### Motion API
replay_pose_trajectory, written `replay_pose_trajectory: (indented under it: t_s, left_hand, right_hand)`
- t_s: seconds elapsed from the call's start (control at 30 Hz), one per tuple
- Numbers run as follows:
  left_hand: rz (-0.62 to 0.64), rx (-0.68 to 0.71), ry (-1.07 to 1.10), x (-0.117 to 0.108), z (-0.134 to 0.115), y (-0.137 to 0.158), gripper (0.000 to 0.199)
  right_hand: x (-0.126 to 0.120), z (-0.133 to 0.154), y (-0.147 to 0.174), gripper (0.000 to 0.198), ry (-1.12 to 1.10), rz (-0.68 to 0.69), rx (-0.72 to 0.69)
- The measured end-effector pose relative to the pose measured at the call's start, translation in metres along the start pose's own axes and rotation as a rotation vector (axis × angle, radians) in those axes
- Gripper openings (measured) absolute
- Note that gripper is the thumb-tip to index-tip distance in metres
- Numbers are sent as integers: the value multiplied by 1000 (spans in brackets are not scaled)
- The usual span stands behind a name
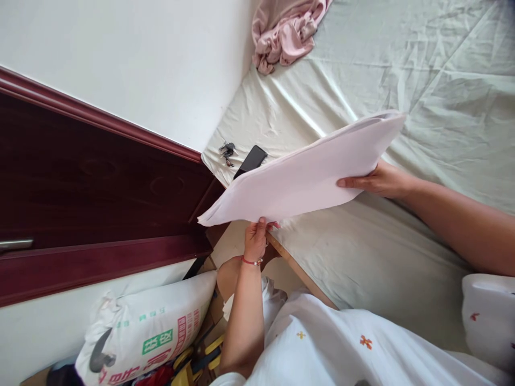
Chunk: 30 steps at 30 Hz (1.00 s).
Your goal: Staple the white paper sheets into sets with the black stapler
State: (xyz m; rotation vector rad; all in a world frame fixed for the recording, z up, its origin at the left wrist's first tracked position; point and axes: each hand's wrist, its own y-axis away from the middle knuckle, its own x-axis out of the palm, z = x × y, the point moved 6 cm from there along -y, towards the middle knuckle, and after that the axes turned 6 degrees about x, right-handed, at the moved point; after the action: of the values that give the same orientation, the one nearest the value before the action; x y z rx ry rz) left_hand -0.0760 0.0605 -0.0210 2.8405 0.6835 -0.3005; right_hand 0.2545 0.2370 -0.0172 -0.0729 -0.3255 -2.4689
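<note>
A flat white bundle of thin, soft-looking layers [306, 171] is held up above the bed; whether it is cloth, foam or paper I cannot tell. My right hand [382, 179] grips it near its right end, with the thumb across the front face and the fingers hidden behind. At its lower edge, left of the middle, my left hand [255, 238] pinches it under the thumb. The left end narrows to a point and shows several layers. Just behind it a black phone [252, 159] lies on the bed, partly covered.
Keys [227, 151] lie beside the phone on the pale green bedsheet [434, 107]. A crumpled pink cloth [285, 37] rests by the wall. At left are a dark red wooden door [92, 171] and a printed white sack [161, 321]. The bed's wooden edge [301, 273] runs below my hands.
</note>
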Motion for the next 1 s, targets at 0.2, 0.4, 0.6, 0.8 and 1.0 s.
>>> replay_pose_trajectory:
  t_s: [0.2, 0.4, 0.6, 0.8, 1.0]
  left_hand:
    - [-57, 89, 63, 10, -20, 3, 68]
    - [18, 51, -19, -9, -43, 8, 66]
    - [249, -55, -178, -29, -68, 14, 63]
    - [437, -130, -316, -26, -86, 3, 65]
    - [644, -137, -366, -7, -106, -8, 60]
  right_hand:
    - [1, 3, 1, 54, -14, 20, 39]
    - [-3, -6, -4, 50, -222, 44, 130]
    - [-21, 0, -6, 50, -266, -69, 96]
    - [-17, 3, -2, 48, -106, 114, 147]
    - [-14, 6, 6, 52, -21, 336, 262]
